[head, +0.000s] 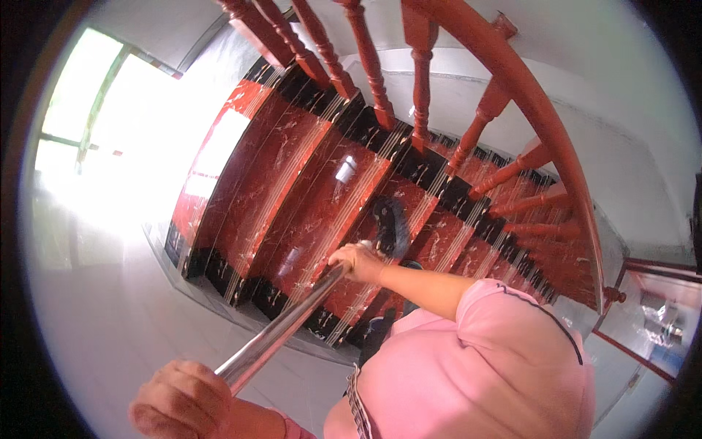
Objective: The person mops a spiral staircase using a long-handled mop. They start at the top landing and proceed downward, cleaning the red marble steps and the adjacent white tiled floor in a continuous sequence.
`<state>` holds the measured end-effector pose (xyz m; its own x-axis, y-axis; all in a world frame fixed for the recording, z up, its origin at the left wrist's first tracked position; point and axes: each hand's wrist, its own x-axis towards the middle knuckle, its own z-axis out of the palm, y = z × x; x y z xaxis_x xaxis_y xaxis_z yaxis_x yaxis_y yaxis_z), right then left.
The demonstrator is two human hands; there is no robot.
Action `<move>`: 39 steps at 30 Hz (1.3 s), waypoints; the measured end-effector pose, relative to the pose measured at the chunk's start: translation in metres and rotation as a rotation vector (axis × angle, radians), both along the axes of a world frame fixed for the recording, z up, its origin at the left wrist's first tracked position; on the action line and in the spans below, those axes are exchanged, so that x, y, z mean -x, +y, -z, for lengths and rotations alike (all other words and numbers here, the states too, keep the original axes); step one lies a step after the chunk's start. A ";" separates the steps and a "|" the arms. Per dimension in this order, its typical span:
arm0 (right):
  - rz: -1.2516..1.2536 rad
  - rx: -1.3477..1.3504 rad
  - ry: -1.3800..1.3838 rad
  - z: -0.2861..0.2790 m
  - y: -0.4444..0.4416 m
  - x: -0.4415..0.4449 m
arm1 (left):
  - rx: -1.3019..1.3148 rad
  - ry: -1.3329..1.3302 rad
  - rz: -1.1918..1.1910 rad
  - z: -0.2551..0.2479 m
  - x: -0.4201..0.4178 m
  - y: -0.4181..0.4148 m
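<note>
A shiny metal pole (279, 329) runs slantwise from the lower left towards the middle of the view. My left hand (181, 396), close to the camera, is closed round its near end. Further down the pole, my right hand (357, 262) grips it with the wrist bent. Just beyond that hand, a black mop or broom head (390, 228) with dark, blurred strands or bristles rests on a red marbled stair tread (323, 181). The joint between pole and head is mostly hidden by my right hand.
Curving stairs with black edging (362, 131) descend at the right. Turned red balusters (421, 99) and a curved red handrail (548, 126) line their far side. A pale wall (109, 313) and a bright window (82, 93) lie left. Shoes show partly beneath my pink shirt.
</note>
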<state>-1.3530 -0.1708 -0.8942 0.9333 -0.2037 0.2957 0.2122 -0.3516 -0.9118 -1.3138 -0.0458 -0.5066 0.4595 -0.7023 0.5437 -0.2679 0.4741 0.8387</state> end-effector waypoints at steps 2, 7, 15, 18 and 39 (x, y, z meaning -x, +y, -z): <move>-0.048 -0.011 0.035 -0.007 -0.016 0.007 | -0.008 -0.048 0.237 -0.006 -0.008 -0.026; 0.257 0.158 -0.029 0.004 -0.099 0.018 | 0.140 0.048 0.173 0.020 -0.011 -0.076; 0.353 0.277 0.106 0.076 -0.221 0.012 | -0.053 -0.006 0.154 0.091 0.005 -0.105; 0.270 0.294 0.155 0.070 -0.213 0.005 | -0.041 0.050 0.035 0.097 0.000 -0.087; -0.408 0.423 0.501 -0.008 0.025 0.036 | 0.158 0.297 -0.459 0.071 0.051 0.199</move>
<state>-1.3890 -0.1457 -0.8861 0.9533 0.2215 -0.2054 -0.0025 -0.6743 -0.7384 -1.3653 0.1528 -0.5777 0.8479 -0.3149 0.4265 -0.2393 0.4905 0.8379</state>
